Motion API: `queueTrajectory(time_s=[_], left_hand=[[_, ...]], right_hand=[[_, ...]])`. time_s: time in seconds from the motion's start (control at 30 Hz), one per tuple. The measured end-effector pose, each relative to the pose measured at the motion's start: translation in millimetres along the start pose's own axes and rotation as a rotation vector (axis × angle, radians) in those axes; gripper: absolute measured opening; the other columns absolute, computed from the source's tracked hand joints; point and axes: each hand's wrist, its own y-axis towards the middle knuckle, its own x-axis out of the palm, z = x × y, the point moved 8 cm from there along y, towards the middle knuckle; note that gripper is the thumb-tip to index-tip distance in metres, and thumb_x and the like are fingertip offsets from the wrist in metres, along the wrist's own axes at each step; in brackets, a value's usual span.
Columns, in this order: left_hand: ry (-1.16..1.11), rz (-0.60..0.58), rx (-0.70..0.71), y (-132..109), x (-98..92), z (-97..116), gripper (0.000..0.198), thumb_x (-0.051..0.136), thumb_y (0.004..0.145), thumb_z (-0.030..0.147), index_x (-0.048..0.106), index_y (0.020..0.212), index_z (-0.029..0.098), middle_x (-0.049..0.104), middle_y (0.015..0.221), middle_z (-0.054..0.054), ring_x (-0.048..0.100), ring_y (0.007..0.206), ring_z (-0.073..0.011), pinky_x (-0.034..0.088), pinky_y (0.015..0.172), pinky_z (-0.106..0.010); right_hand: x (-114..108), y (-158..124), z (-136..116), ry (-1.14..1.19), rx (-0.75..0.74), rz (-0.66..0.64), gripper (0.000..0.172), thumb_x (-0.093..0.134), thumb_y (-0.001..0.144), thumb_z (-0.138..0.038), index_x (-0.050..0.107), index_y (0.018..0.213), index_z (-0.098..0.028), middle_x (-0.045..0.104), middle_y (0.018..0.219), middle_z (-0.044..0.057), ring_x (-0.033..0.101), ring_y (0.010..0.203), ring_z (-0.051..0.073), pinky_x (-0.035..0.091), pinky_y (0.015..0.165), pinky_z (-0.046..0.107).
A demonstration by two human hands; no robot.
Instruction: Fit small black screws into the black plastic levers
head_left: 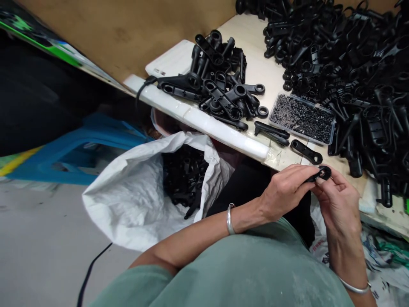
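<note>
Both of my hands meet at the table's front edge around one black plastic part (325,172) with a ring-shaped end. My left hand (287,187) pinches it from the left, fingers covering most of its length. From the right, my right hand (340,198) grips the ring end between thumb and fingers. Just beyond them lies a black plastic arm (306,152) with a toothed round end. Farther left on the edge rest narrow black pieces (272,132). A clear plastic box (334,128) full of tiny dark parts stands behind.
A large heap of black plastic parts (361,64) covers the table's right side; a smaller pile (223,89) sits left of it, beside a white flat box (172,59). Below the edge, an open white sack (128,192) holds more black parts. A blue stool (76,145) stands left.
</note>
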Motion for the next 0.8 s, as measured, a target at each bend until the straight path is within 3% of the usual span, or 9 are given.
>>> queueTrajectory(time_s=[0.1,0.17,0.33,0.47,0.53,0.6,0.7,0.8], left_hand=[[-0.015,-0.037,0.009,0,-0.1,0,0.019,0.061,0.096,0.012,0.062,0.114,0.014,0.075,0.110,-0.007,0.072,0.103,-0.0143,0.062,0.095,-0.028],[-0.007,-0.064,0.024,0,0.4,0,0.021,0.059,0.096,0.012,0.061,0.117,0.015,0.075,0.110,-0.007,0.072,0.105,-0.0150,0.063,0.094,-0.029],[0.026,-0.061,0.040,2,0.3,-5,0.022,0.059,0.096,0.012,0.063,0.117,0.015,0.075,0.110,-0.009,0.072,0.105,-0.0171,0.063,0.094,-0.031],[-0.010,-0.108,0.104,8,-2.7,3,0.024,0.061,0.096,0.018,0.062,0.119,0.015,0.075,0.108,-0.010,0.073,0.103,-0.0184,0.063,0.092,-0.031],[0.021,-0.109,0.141,13,-10.5,6,0.023,0.063,0.095,0.019,0.063,0.118,0.014,0.076,0.104,-0.010,0.073,0.100,-0.0186,0.063,0.091,-0.031],[0.100,-0.075,0.171,19,-22.1,5,0.020,0.063,0.094,0.014,0.065,0.114,0.015,0.076,0.101,-0.008,0.073,0.098,-0.0181,0.062,0.092,-0.032],[0.242,-0.015,0.211,25,-37.3,0,0.023,0.062,0.091,0.006,0.067,0.111,0.017,0.077,0.100,-0.005,0.072,0.097,-0.0176,0.060,0.094,-0.033],[0.359,0.015,0.225,30,-44.5,-8,0.024,0.061,0.091,0.006,0.068,0.109,0.019,0.077,0.101,-0.004,0.071,0.096,-0.0190,0.059,0.091,-0.035]], right_hand=[[1,4,3,0.015,0.008,0.023,0.044,0.088,0.054,-0.025,0.073,0.095,-0.018,0.075,0.087,0.003,0.068,0.073,0.014,0.057,0.062,0.022],[6,5,5,0.003,0.024,-0.034,0.046,0.087,0.057,-0.030,0.072,0.099,-0.020,0.075,0.089,0.003,0.069,0.076,0.016,0.058,0.065,0.025],[18,3,0,-0.094,-0.021,-0.182,0.051,0.078,0.073,-0.043,0.064,0.121,-0.030,0.073,0.115,0.003,0.068,0.106,0.022,0.058,0.088,0.035],[12,3,-19,-0.260,-0.054,-0.320,0.055,0.080,0.072,-0.042,0.066,0.124,-0.032,0.073,0.105,0.001,0.069,0.092,0.021,0.059,0.077,0.033],[-7,10,-41,-0.312,-0.077,-0.322,0.058,0.083,0.070,-0.039,0.068,0.125,-0.030,0.073,0.096,0.002,0.068,0.082,0.019,0.058,0.069,0.032],[-36,26,-76,-0.381,-0.173,-0.233,0.060,0.080,0.074,-0.039,0.065,0.132,-0.026,0.071,0.084,0.001,0.067,0.076,0.018,0.056,0.065,0.031],[-80,55,-146,-0.556,-0.477,0.045,0.066,0.074,0.080,-0.040,0.057,0.141,-0.026,0.071,0.083,0.002,0.064,0.071,0.017,0.053,0.063,0.030],[-89,85,-196,-0.825,-0.650,0.221,0.058,0.067,0.081,-0.032,0.062,0.138,-0.022,0.067,0.074,0.000,0.054,0.056,0.013,0.048,0.060,0.029]])
